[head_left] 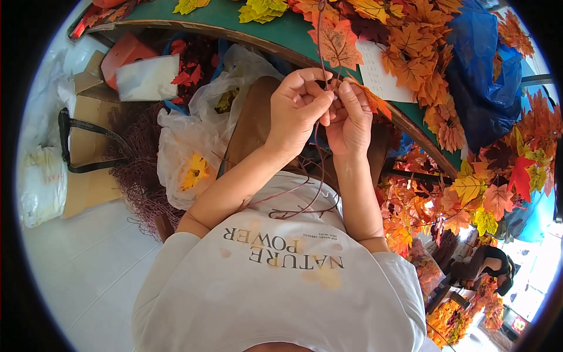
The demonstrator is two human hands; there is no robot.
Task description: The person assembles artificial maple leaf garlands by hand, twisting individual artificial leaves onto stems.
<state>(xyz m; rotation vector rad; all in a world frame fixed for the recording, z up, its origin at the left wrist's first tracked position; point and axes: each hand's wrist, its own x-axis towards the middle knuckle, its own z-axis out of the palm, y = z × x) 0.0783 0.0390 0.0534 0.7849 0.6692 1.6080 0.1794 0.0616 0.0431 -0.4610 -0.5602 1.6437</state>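
Observation:
Both hands are raised close together in front of the green table's edge. A thin brown artificial vine stem (319,36) passes between them, its upper end lying over the table and its lower part hanging to my lap. My left hand (290,114) pinches the stem between thumb and fingers. Close beside it, my right hand (350,130) is closed, thumb against finger, at the same spot; a small leaf stalk there is partly hidden by the fingers. An orange maple leaf (340,46) stands just above the fingertips. Another orange leaf (374,101) pokes out behind my right hand.
Piles of orange artificial leaves (413,50) and a blue plastic bag (484,76) cover the green table (234,19). At left are a clear plastic bag (176,141), brown bare stems (141,158) and a cardboard box (88,182). Another person (498,261) bends over at far right.

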